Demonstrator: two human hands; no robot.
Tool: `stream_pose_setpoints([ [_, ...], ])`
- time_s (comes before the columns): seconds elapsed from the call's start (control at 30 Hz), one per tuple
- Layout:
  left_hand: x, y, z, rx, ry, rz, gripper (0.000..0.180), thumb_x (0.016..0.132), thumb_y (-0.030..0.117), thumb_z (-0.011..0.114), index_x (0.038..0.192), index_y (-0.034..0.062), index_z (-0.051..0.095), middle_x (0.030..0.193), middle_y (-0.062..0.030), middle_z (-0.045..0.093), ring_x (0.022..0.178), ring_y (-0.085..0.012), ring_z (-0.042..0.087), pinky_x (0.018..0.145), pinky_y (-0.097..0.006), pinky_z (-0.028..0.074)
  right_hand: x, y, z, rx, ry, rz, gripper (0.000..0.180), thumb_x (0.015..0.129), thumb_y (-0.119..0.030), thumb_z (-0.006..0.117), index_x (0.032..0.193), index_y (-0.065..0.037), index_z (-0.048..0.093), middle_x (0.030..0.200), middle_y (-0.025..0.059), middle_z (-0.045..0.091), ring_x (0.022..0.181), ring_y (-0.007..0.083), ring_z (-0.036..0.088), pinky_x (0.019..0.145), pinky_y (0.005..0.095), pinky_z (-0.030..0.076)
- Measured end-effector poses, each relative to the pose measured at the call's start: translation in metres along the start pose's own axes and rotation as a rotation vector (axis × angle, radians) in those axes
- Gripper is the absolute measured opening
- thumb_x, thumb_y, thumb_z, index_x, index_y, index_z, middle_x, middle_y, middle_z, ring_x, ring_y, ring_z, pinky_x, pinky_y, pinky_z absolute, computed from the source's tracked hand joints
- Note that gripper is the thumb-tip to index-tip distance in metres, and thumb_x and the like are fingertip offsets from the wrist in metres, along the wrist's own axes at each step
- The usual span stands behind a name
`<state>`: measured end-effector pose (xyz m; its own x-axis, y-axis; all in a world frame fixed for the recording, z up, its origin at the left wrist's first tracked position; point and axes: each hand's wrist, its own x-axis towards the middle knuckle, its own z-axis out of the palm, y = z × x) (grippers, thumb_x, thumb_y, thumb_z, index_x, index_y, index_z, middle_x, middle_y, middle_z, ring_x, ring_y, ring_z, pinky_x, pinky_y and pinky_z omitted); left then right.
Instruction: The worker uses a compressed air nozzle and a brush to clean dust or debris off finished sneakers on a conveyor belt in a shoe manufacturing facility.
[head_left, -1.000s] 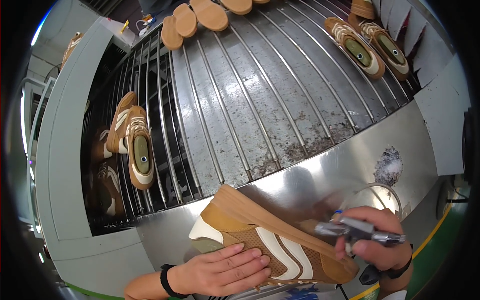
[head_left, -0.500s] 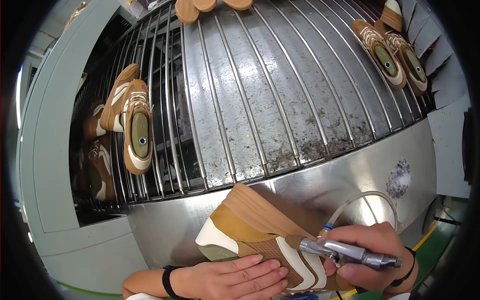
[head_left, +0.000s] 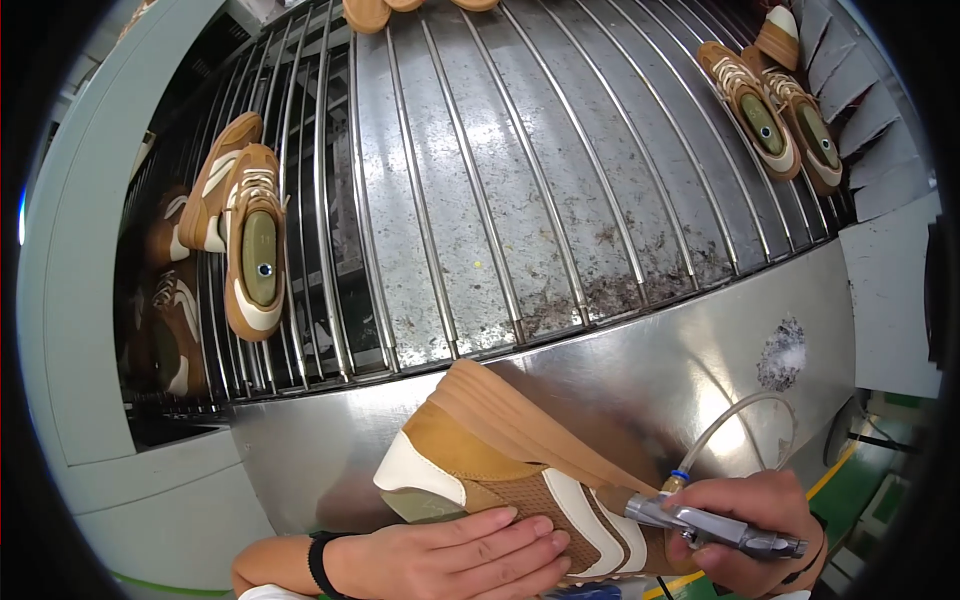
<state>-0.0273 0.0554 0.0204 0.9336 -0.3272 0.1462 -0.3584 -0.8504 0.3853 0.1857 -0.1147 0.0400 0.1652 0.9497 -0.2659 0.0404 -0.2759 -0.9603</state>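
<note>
A tan and white sneaker (head_left: 480, 455) lies on its side on the steel ledge (head_left: 330, 460) in front of me, sole edge facing up. My left hand (head_left: 450, 555) presses flat on its side, a black band on the wrist. My right hand (head_left: 745, 520) grips a metal spray gun (head_left: 700, 522) whose tip sits against the shoe's side; a clear hose (head_left: 730, 420) curves up from it.
A conveyor of steel rods (head_left: 480, 180) runs beyond the ledge. It carries a pair of tan sneakers (head_left: 245, 240) at left, another pair (head_left: 775, 110) at top right, and soles (head_left: 370, 12) at the top edge. More shoes (head_left: 175, 320) show below the rods at left.
The view has shifted so the shoe sits further right and lower. My right hand with the spray gun has dropped toward the lower edge. The left-hand pair of sneakers has drifted slightly on the rods.
</note>
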Motion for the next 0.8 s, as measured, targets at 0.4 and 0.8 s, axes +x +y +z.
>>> stream_pose_setpoints([
  [0.4, 0.0, -0.002, 0.001, 0.053, -0.027, 0.036, 0.023, 0.084, 0.011, 0.056, 0.104, 0.0044, 0.064, 0.11, -0.0116, 0.063, 0.107, -0.0268, 0.058, 0.097, -0.038, 0.043, -0.035, 0.0, 0.001, -0.107, 0.148, 0.037, 0.036, 0.082, -0.029, 0.06, 0.103, 0.001, 0.061, 0.076, 0.0128, 0.066, 0.063, 0.0225, 0.066, 0.058, 0.0284, 0.049],
  [0.8, 0.006, 0.012, 0.01, -0.056, 0.128, -0.126, 0.024, 0.08, 0.013, 0.063, 0.103, 0.0052, 0.065, 0.108, -0.0113, 0.064, 0.107, -0.0267, 0.059, 0.098, -0.039, 0.043, -0.067, 0.004, -0.009, -0.026, 0.19, 0.051, 0.035, 0.084, -0.023, 0.058, 0.105, 0.005, 0.058, 0.077, 0.012, 0.064, 0.063, 0.0213, 0.063, 0.059, 0.0294, 0.049],
])
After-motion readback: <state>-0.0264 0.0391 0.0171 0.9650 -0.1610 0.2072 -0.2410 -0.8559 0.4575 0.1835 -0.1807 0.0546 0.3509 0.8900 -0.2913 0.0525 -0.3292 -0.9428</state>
